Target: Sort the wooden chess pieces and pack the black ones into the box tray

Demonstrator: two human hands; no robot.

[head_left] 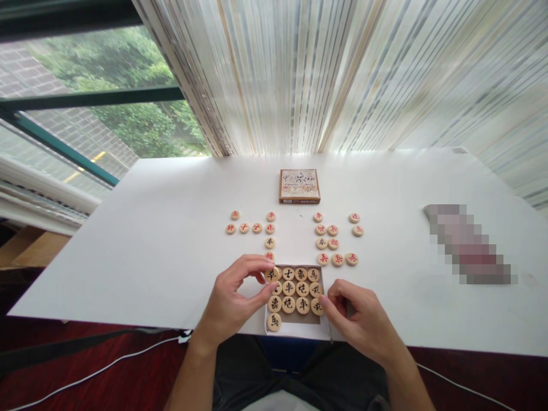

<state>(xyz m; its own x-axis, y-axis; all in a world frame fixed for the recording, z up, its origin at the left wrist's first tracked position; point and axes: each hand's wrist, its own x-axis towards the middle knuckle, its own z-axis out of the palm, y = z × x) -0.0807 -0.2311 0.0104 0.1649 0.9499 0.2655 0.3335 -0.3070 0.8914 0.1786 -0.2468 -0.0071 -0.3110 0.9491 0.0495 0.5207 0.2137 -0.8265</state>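
Note:
An open shallow box [297, 329] lies at the table's front edge, holding rows of round wooden chess pieces with black characters. Over its upper left corner, my left hand [242, 291] pinches a black-lettered piece [272, 274] between thumb and fingertips. At the box's right side, my right hand [357, 311] has its thumb and index finger at a black-lettered piece [317, 306] in the third row; its other fingers are curled. One black piece [274, 322] sits alone in the bottom row. A red-lettered piece [269, 257] lies just beyond my left fingertips.
Loose red-lettered pieces [337, 260] and two black-lettered ones [269, 242] are spread beyond the box in two groups. Behind them lies a closed chess box [299, 186]. A blurred-out object [471, 245] is on the right of the white table [141, 245]; blinds hang behind.

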